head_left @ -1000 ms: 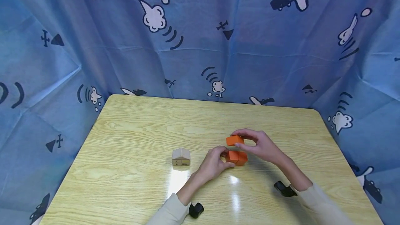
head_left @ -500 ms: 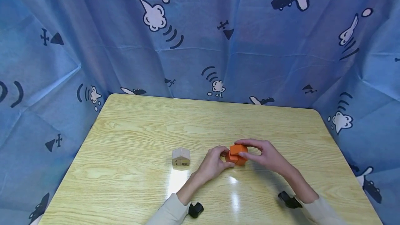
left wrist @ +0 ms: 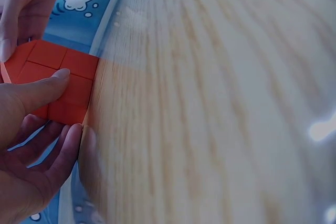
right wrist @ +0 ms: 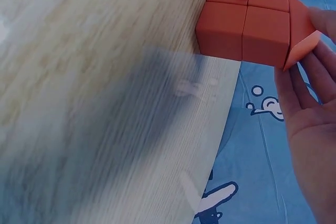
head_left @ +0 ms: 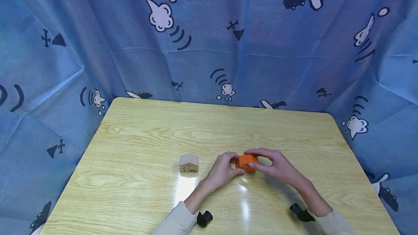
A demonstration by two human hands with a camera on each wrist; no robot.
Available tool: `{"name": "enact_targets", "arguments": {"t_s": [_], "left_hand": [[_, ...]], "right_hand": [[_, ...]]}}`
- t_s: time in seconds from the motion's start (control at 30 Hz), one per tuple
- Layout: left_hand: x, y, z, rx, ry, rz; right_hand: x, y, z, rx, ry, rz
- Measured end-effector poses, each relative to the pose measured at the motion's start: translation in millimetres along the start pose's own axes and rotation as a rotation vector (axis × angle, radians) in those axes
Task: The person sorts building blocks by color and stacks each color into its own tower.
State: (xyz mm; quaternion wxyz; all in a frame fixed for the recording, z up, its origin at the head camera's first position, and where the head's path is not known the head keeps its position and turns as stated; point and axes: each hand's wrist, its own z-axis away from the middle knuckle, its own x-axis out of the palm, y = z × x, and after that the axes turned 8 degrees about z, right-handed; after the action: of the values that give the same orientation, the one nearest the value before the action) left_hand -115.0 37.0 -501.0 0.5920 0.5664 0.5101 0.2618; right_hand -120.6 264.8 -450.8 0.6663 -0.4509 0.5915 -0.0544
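Observation:
Several orange cubes (right wrist: pixel 266 35) form a small stack on the table, with an orange roof-shaped block (right wrist: pixel 302 31) seated against their top faces. My right hand (head_left: pixel 279 165) pinches this roof block between thumb and fingers, as the right wrist view shows. From the other side my left hand (head_left: pixel 222 170) grips the cubes, its thumb (left wrist: pixel 44 92) lying across their front face and its fingers behind. In the head view the hands hide parts of the stack. A pale wooden block house (head_left: pixel 189 160) with a peaked top and dark markings stands left of my left hand.
The wood-grain table (head_left: pixel 140 137) ends at a far edge close to a blue patterned curtain (head_left: pixel 202 46). Black wrist cameras (head_left: pixel 204 219) stick out beside both sleeves, low over the tabletop.
My right hand has lowered the orange roof-shaped block from above the cubes onto their top and shifted it level with them. My left hand has kept its grip in the same place.

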Motion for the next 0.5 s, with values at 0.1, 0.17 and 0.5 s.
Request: {"name": "enact_targets", "arguments": {"t_s": [0.1, 0.17, 0.5], "left_hand": [[-0.4, 1.1, -0.2, 0.006, 0.004, -0.012], [-0.4, 1.6, -0.1, 0.006, 0.005, -0.017], [0.1, 0.1, -1.0, -0.009, -0.004, -0.009]], "right_hand": [[0.4, 0.4, 0.0, -0.004, 0.002, 0.006], [0.7, 1.3, 0.1, -0.006, 0.002, 0.003], [3.6, 4.3, 1.0, -0.031, 0.000, -0.015]]}}
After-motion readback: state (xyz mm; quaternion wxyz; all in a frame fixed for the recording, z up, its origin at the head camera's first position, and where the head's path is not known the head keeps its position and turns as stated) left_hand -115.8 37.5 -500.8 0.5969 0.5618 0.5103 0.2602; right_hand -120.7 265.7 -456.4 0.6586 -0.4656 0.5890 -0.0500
